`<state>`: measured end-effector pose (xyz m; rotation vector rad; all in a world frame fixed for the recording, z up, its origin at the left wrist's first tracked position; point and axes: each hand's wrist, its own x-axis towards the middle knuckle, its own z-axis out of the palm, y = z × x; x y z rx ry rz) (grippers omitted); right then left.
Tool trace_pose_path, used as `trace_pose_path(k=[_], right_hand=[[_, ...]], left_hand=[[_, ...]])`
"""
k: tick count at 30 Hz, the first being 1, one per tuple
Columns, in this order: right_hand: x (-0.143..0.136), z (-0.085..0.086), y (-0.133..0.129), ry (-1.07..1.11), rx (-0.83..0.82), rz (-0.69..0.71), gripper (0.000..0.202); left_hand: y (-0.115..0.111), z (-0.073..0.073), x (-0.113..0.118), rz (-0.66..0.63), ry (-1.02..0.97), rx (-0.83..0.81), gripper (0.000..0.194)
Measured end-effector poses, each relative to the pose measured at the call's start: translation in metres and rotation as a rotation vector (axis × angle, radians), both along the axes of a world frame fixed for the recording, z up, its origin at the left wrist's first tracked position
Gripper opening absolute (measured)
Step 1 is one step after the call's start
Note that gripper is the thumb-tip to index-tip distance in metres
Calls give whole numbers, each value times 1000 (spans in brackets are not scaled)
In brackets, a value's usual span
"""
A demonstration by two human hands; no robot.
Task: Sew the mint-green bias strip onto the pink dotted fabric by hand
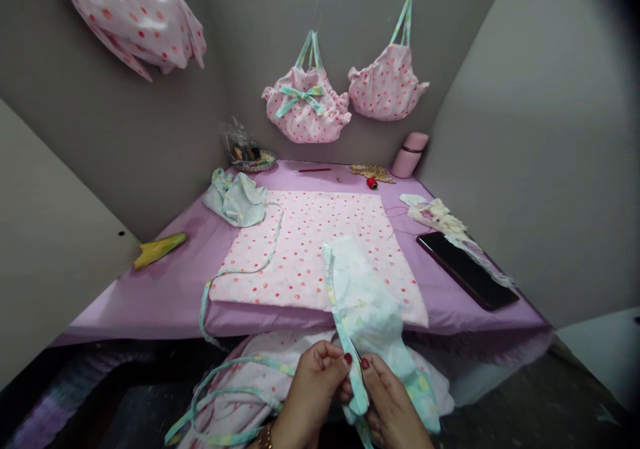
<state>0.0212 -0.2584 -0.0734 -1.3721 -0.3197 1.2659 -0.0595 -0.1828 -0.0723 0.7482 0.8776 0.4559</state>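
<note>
A pale mint-green cloth (373, 302) with a folded edge strip (336, 302) hangs over the table's front edge and down between my hands. My left hand (317, 385) pinches the folded strip between thumb and fingers. On the other side, my right hand (390, 399) is closed on a thin dark pointed tool (355, 351), its tip against the strip; what kind of tool is unclear. Under the mint cloth lies a pink dotted cloth (300, 249), flat on the table. A long mint-and-yellow cord (235, 390) loops left of my hands over more pink dotted fabric (245, 412) below the table edge.
The purple-covered table (150, 302) holds a phone (465, 269), fabric scraps (437, 215), a pink flask (410, 155), a red thread spool (372, 183), a basket (260, 162), a crumpled mint cloth (237, 199) and a yellow peel (159, 249). Pink dotted garments (307, 112) hang above.
</note>
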Motion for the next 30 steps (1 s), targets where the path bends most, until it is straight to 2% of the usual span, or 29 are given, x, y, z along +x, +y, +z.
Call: trace_pose_path(k=[7,13,23,30], right_hand=[[0,2,-3,0,-48,-2,48],[0,7,5,-77,-88,-28,51],[9,6,16,-182,0,25,39],[6,7,17,-137,28,-7,37]], left_hand=[[1,3,-1,4,-9,2,51],[-1,0,1,-10,-16,-4,52],[-2,2,1,-17,-4,-20,55],[-2,6,1,-15,2,-22,55]])
